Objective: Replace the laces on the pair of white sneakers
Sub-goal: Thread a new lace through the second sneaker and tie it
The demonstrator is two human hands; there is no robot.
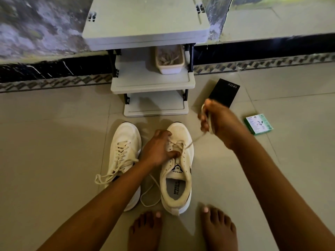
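Two white sneakers stand side by side on the tiled floor, toes away from me. The left sneaker (125, 151) is fully laced with a cream lace, its ends loose. The right sneaker (178, 171) has lace only in its front eyelets. My left hand (157, 151) grips the right sneaker across its tongue and eyelets. My right hand (215, 120) is raised to the right of that shoe and grips a bunch of cream lace (197, 138), which runs taut from the shoe's eyelets. Another length of this lace (150, 192) lies looped on the floor between the shoes.
A grey plastic shelf rack (152, 84) stands against the wall ahead, with a white tub (170, 67) on its middle shelf. A black box (224, 92) and a small green box (258, 124) lie on the floor at the right. My bare feet (181, 230) are just behind the shoes.
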